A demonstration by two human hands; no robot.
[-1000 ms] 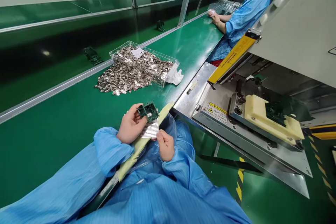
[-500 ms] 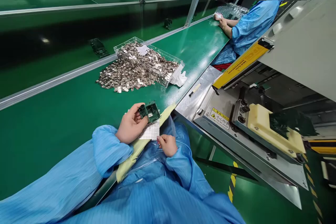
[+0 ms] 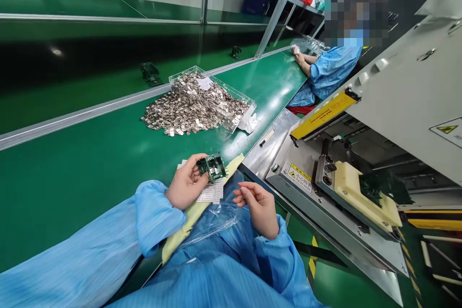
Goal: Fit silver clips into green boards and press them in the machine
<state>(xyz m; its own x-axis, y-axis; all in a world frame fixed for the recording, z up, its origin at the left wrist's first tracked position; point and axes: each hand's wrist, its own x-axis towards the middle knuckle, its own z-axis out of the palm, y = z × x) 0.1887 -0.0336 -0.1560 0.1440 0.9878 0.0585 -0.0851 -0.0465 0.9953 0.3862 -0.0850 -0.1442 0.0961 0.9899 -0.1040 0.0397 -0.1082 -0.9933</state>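
Head camera view: my left hand (image 3: 186, 184) holds a green circuit board (image 3: 211, 167), the fingers (image 3: 191, 169) closed on its edge, and a perforated silver sheet (image 3: 208, 193) lies under this board. My right hand (image 3: 257, 206) is just beside the board, not touching, its fingers (image 3: 241, 193) apart. Beyond the board, on the green surface (image 3: 72, 183), a clear plastic tray (image 3: 212, 87) holds many small metal pieces (image 3: 187, 110), and they spill out. Right of the board stands a machine (image 3: 355, 197).

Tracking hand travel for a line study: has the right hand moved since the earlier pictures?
Yes. The right hand has moved away from the silver sheet, going rightward in the view toward the steel machine plate, which serves as the fixed reference.
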